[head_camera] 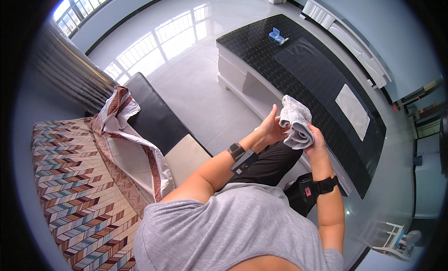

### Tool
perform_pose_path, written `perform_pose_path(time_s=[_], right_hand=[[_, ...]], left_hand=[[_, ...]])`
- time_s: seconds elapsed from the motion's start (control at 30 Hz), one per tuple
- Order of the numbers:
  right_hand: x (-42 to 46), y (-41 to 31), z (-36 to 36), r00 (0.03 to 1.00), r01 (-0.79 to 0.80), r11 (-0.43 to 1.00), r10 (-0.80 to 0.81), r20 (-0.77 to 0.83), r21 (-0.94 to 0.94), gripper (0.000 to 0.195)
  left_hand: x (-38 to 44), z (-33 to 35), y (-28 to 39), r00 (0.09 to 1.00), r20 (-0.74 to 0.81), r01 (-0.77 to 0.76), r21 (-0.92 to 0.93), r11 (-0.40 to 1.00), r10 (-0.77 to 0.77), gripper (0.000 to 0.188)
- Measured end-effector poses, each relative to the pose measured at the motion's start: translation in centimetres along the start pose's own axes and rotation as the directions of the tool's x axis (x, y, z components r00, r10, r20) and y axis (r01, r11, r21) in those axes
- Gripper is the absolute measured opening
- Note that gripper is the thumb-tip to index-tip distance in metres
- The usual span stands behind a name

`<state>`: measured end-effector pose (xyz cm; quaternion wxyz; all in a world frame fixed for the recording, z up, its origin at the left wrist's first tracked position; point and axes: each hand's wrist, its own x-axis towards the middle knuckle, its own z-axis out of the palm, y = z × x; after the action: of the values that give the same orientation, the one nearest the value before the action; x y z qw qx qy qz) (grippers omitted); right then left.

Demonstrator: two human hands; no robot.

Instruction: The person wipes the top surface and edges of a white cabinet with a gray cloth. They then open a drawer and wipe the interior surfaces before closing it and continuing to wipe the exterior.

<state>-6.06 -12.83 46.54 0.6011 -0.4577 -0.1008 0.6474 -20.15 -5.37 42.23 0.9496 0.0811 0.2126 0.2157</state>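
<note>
A grey terry towel (296, 122), folded into a loose bundle with its rolled layers facing me, is held up in front of my body. My right hand (316, 139) grips it from the right side. At the towel's left edge is my left hand (271, 129), its thumb raised and apart from the cloth. Its fingertips are at the towel's edge; whether they touch it is unclear. Beneath and beyond the towel stands a low coffee table with a glossy black patterned top (259, 43) and white sides.
On the table lie an open blue plastic case (276, 36) and a white sheet (352, 111). At left, a black and cream sofa seat (157, 113) carries a crumpled cloth (131, 155) beside a patterned cover (80, 187). A white cabinet (346, 36) lines the far wall.
</note>
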Motion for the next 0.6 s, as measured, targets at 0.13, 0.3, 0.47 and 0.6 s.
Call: perform_pose_path(time_s=[0.13,0.3,0.47,0.6], right_hand=[[1.0,1.3,0.6,0.99,0.07,0.987,-0.086,-0.107,-0.146,0.03],[0.7,2.1,2.8,0.997,0.075,0.974,-0.077,0.0,-0.214,0.035],[1.0,2.3,4.4,0.999,0.035,0.954,-0.033,0.012,-0.297,0.039],[1.6,1.8,5.1,0.995,-0.048,0.918,0.011,-0.096,-0.393,0.039]], left_hand=[[-1.5,1.3,0.2,0.99,0.139,0.007,-0.074,0.997,0.003,0.075],[-1.3,-0.3,0.8,0.982,0.188,0.019,-0.176,0.984,0.015,0.054],[-0.6,-3.5,2.1,0.985,0.168,0.016,-0.341,0.94,0.044,0.045],[-1.1,-5.4,3.9,0.99,0.095,-0.051,-0.425,0.904,0.1,0.045]])
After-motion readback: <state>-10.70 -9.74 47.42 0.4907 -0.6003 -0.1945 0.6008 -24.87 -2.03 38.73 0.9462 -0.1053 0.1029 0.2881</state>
